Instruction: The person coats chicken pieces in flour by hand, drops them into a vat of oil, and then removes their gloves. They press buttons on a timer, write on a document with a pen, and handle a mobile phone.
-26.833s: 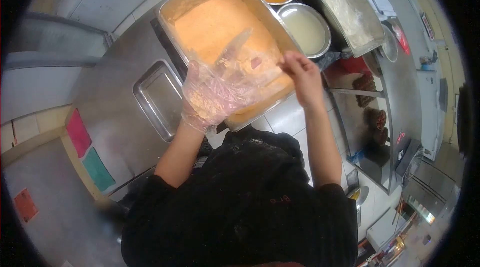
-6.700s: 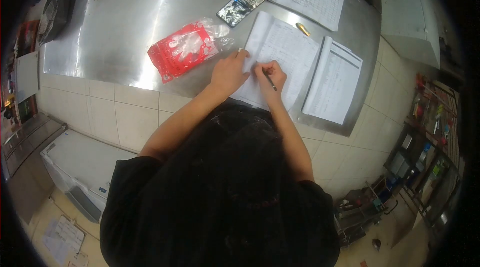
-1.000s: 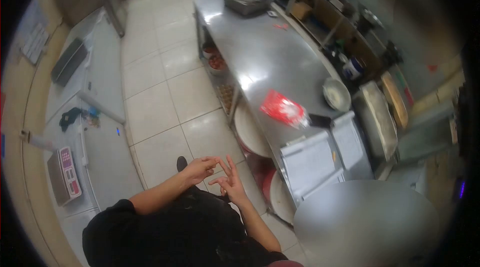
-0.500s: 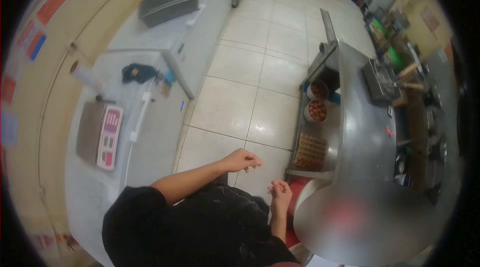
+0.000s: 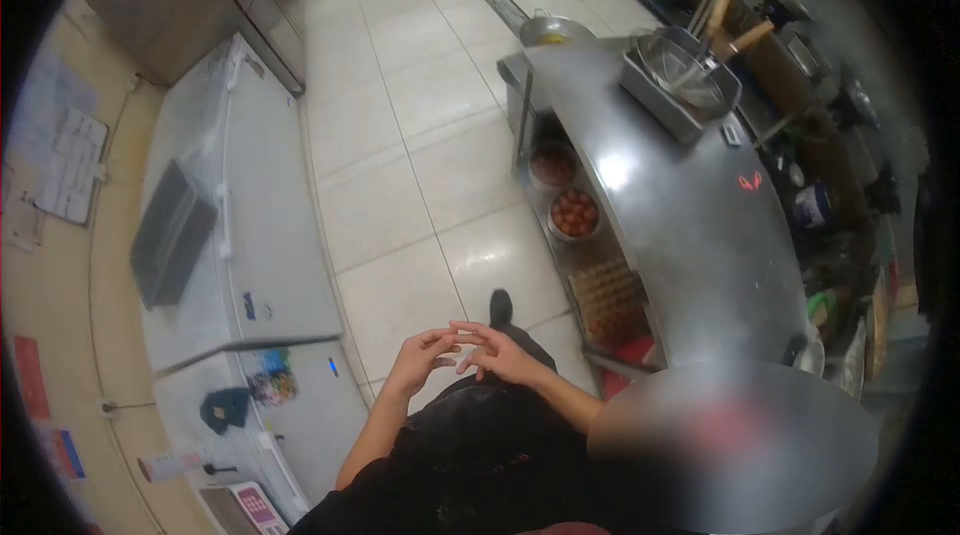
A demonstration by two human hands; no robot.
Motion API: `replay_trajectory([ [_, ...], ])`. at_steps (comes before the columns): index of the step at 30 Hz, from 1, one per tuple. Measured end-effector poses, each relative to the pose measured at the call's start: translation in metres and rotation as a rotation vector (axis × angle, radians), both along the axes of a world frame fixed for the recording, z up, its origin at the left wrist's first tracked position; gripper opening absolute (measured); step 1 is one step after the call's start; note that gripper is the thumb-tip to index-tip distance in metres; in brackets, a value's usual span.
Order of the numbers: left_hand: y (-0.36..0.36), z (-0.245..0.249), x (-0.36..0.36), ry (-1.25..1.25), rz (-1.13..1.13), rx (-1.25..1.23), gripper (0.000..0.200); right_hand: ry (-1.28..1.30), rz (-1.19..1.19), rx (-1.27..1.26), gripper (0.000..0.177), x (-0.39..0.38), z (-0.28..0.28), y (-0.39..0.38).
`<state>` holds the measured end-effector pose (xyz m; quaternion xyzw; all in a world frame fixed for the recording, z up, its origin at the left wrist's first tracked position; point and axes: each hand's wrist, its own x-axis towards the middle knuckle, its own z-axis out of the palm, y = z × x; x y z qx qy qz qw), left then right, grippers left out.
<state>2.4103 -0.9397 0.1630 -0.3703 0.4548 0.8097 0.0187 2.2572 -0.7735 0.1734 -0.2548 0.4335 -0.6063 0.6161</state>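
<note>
In front of my dark clothing, my left hand (image 5: 416, 363) and my right hand (image 5: 500, 355) come together at waist height. Their fingers are loosely bent and apart, and the fingertips overlap in this view. Neither hand has an object in it. Below them are the tiled floor (image 5: 400, 235) and my dark shoe (image 5: 501, 307). Nearest on the right is a steel worktable (image 5: 690, 265), with a bowl of eggs (image 5: 574, 214) and egg trays (image 5: 606, 297) on its lower shelf.
White chest freezers (image 5: 275, 205) line the left wall, carrying a grey bin (image 5: 175, 235), a dark cloth (image 5: 224, 410) and a scale (image 5: 245, 509). A grey tub (image 5: 650, 85) with strainers stands on the worktable. A metal pan (image 5: 575, 30) sits at its far end. A blurred patch covers the lower right.
My hands have moved from apart to fingertips meeting. The view has turned and advanced along the aisle, with the worktable and freezers now closer, and one shoe has come into sight.
</note>
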Motion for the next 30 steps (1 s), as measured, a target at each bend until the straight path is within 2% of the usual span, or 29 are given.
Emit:
replay_trajectory([
  [1,-0.022,0.006,-0.017,0.005,0.004,-0.014,0.037,0.005,0.004,-0.014,0.064,-0.026,0.009,-0.023],
  [4,-0.08,0.022,-0.072,-0.098,0.056,-0.026,0.028,0.23,0.144,-0.068,0.067,-0.098,0.044,-0.082],
  [5,-0.098,0.025,-0.091,-0.091,0.07,-0.013,0.028,0.236,0.16,-0.056,0.067,-0.122,0.047,-0.104],
  [7,-0.13,0.024,-0.115,-0.131,0.107,-0.04,0.023,0.483,0.296,-0.184,0.067,-0.159,0.046,-0.147],
  [8,-0.146,0.025,-0.132,-0.119,0.158,0.012,0.018,0.516,0.331,-0.143,0.067,-0.179,0.05,-0.17],
  [12,-0.228,-0.018,-0.192,0.024,0.303,0.147,0.017,0.633,0.435,-0.135,0.065,-0.26,0.055,-0.27],
  [15,-0.302,-0.041,-0.241,0.09,0.351,0.235,0.015,0.726,0.429,-0.116,0.059,-0.309,0.037,-0.351],
  [18,-0.39,-0.041,-0.312,0.143,0.268,0.264,0.013,0.649,0.239,-0.143,0.045,-0.367,0.02,-0.429],
  [19,-0.422,-0.042,-0.336,0.144,0.246,0.269,0.013,0.654,0.219,-0.132,0.045,-0.389,0.021,-0.453],
  [22,-0.516,-0.041,-0.419,0.168,0.177,0.272,0.012,0.592,-0.014,0.123,0.036,-0.456,0.028,-0.511],
  [23,-0.547,-0.029,-0.449,0.119,0.097,0.171,0.014,0.593,-0.03,0.134,0.036,-0.482,0.027,-0.527],
  [24,-0.576,-0.015,-0.478,0.064,0.015,0.068,0.017,0.586,-0.163,0.149,0.035,-0.508,0.024,-0.541],
  [25,-0.605,-0.002,-0.509,0.052,-0.006,0.069,0.017,0.573,-0.3,0.161,0.033,-0.532,0.021,-0.555],
  [27,-0.655,0.026,-0.574,-0.019,-0.188,-0.084,0.023,0.594,-0.431,0.226,0.03,-0.581,0.026,-0.578],
  [28,-0.678,0.032,-0.605,-0.021,-0.265,-0.115,0.03,0.524,-0.489,0.262,0.027,-0.604,0.029,-0.591],
  [30,-0.716,0.035,-0.672,0.022,-0.332,-0.135,0.031,0.377,-0.601,0.235,0.023,-0.653,0.012,-0.62],
])
